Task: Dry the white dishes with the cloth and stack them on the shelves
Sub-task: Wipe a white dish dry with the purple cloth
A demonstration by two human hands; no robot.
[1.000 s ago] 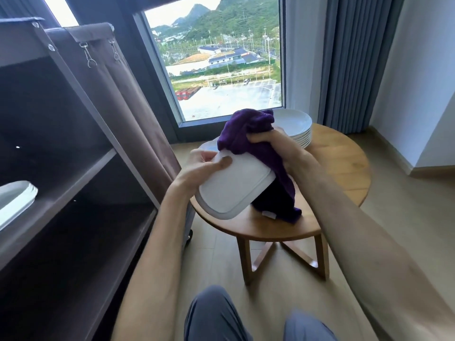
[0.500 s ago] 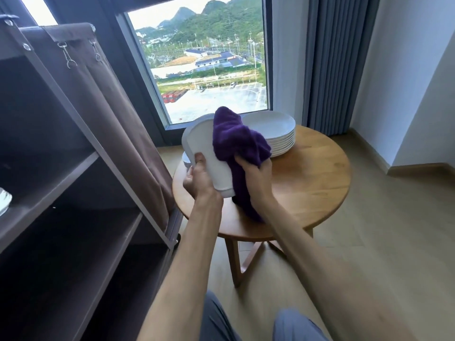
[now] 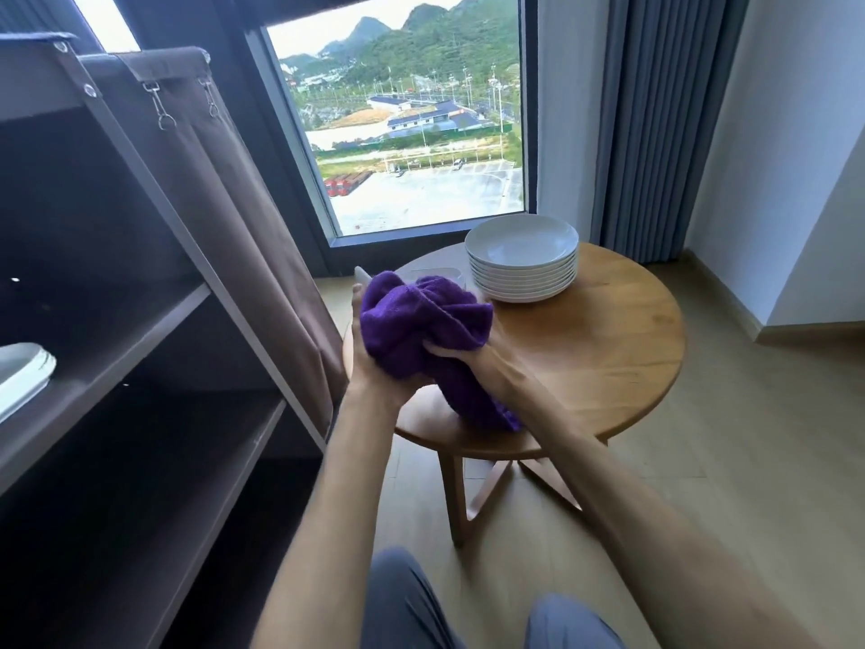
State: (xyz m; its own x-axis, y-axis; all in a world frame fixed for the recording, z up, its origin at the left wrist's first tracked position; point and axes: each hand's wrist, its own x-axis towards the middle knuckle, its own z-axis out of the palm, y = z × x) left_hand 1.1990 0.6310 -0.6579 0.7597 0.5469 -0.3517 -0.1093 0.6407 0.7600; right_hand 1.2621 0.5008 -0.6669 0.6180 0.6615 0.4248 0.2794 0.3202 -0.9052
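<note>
- Here, both hands meet above the near left edge of the round wooden tabletop (image 3: 608, 348), a smooth, honey-coloured disc with visible grain, carried on crossed wooden legs.
- The left hand (image 3: 370, 363) stands upright, its fingers curled round the edge of a white dish (image 3: 360, 275); only a thin, glossy, rounded sliver of the dish shows above the fingertips, and the rest is hidden.
- The right hand (image 3: 461, 356) grips a purple cloth (image 3: 416, 320), fingers closed into its folds, and presses it against the dish.
- The cloth is thick, nappy terry, bunched into soft lobes on top, with a tail hanging down to the tabletop by the near edge.
- A stack of white plates (image 3: 523, 260) sits at the far edge of the tabletop, near the window: shallow, round and glazed, their rims forming neat ridges.
- Another pale dish rim (image 3: 437, 272) shows just behind the cloth, left of the stack; its shape is unclear.
- To the left stand dark brown shelves (image 3: 140, 330), flat matte boards in a slim frame, with a brown fabric cover (image 3: 224, 203) drawn aside and hung on metal clips.
- On the upper shelf, at its left end, lies a white dish with rounded corners (image 3: 23, 372), partly cut off from view.
</note>
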